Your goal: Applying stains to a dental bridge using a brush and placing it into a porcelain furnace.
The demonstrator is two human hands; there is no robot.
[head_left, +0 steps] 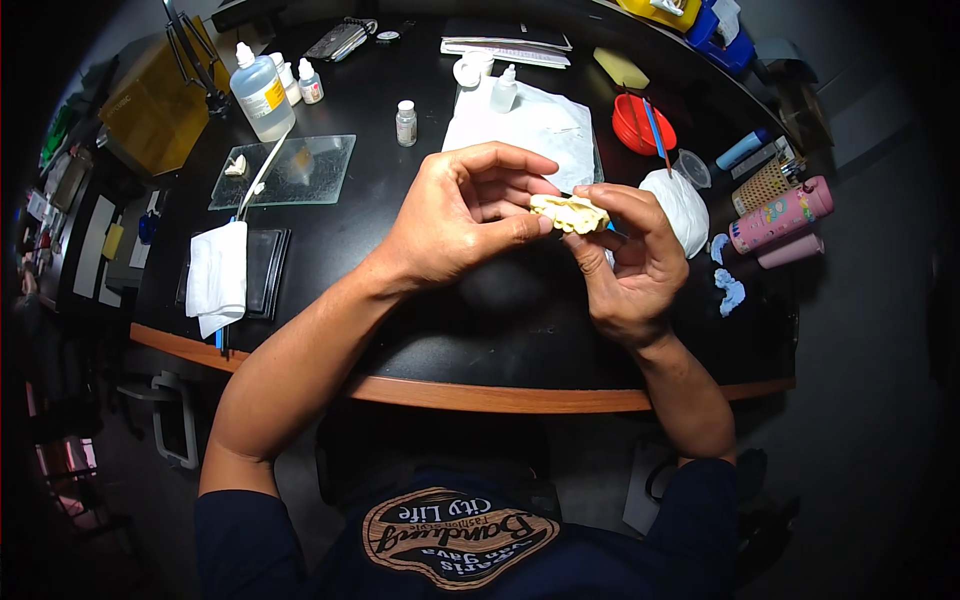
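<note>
Above the black table I hold a cream-yellow dental cast (572, 212) with tooth-like bumps between both hands. The thumb and fingers of my left hand (455, 208) pinch its left end. My right hand (637, 255) grips the right end, thumb below and fingers above. A bit of something blue shows by the right fingers; what it is I cannot tell. Under and behind the hands lies a white paper sheet (545, 125), with a small clear dropper bottle (504, 92) on it.
To the left are a glass slab (325, 165), a large clear bottle (262, 95) and a folded white cloth (217, 275). A small vial (406, 125) stands mid-table. On the right are a red bowl (630, 125), a white rounded lump (682, 215), a pink flask (780, 215) and blue scraps (729, 290).
</note>
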